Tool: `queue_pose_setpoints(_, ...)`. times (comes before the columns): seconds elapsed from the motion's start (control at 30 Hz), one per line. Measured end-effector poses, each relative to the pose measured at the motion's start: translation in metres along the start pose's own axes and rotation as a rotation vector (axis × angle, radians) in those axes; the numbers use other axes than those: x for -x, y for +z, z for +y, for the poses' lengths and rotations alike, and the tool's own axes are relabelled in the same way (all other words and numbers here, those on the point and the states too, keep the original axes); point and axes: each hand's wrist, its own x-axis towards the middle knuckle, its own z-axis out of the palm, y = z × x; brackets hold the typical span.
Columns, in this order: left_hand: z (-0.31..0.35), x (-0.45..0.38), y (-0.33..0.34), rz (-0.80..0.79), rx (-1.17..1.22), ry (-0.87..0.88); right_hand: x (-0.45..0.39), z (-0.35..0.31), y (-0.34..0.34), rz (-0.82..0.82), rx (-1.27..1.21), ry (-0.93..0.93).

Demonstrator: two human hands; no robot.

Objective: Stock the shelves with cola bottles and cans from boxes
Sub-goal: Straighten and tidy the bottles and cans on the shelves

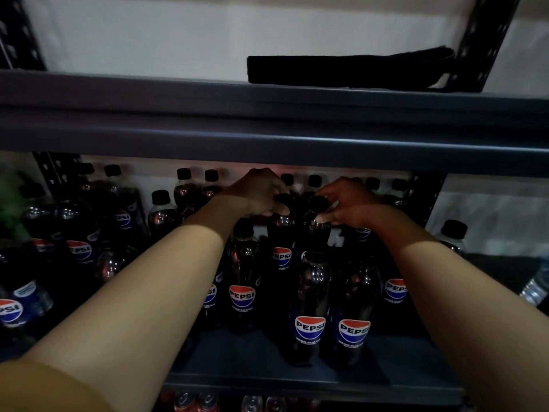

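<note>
Cans below: the tops of red and silver cans (pixel 196 401) were seen on the shelf under the working one; no print on them could be read.
Front row: two Pepsi bottles (pixel 310 307) were stood near the front edge of the middle shelf (pixel 267 379), each label read as "PEPSI" over "ZERO SUGAR".
Shelf fill: the middle shelf was judged largely stocked, with rows of dark cola bottles running to the back; bare shelf board was left at the front, left of the two front bottles.
Left group: more bottles (pixel 80 251) with blue "PEPSI" labels, partly cut off, were seen to the left.
Left hand: the left hand (pixel 261 194) was held curled round the black cap of a Zero Sugar bottle (pixel 281 233) standing mid-shelf.
Right hand: the right hand (pixel 344 203) was pinched on the cap of the neighbouring bottle (pixel 316 227), just beside the first.
Step in hand: both bottles were judged to be at the point of being set into their row.
Right edge: clear bottles with black caps (pixel 451 236) were seen beyond the upright; their print was not legible.
Top shelf: a flat black object (pixel 341 68) was laid there and no cola; stocking there was judged not yet done.
Boxes: none were in view.
</note>
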Motion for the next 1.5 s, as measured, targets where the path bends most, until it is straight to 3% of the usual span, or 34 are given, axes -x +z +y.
queue_pose_setpoints(0.47,0.018,0.010,0.002,-0.008,-0.109,-0.022,0.003,0.003,0.003,0.026,0.050,0.027)
queue_pose_setpoints(0.77,0.079,0.000,0.027,-0.007,0.040,0.159,0.031,0.015,-0.021,0.052,0.117,0.034)
queue_pose_setpoints(1.0,0.157,-0.007,0.056,-0.148,-0.162,0.287,0.071,0.041,-0.070,0.159,0.270,0.038)
queue_pose_setpoints(1.1,0.178,-0.019,0.075,-0.213,-0.216,0.264,0.090,0.055,-0.087,0.158,0.309,0.073)
queue_pose_setpoints(1.23,0.191,-0.032,0.103,-0.462,-0.246,0.088,0.107,0.070,-0.099,0.157,0.303,0.168)
queue_pose_setpoints(1.4,0.199,-0.035,0.122,-0.448,-0.218,-0.032,0.119,0.082,-0.098,0.089,0.313,0.353)
queue_pose_setpoints(1.5,0.198,-0.035,0.123,-0.421,-0.147,-0.087,0.122,0.091,-0.096,0.136,0.217,0.459)
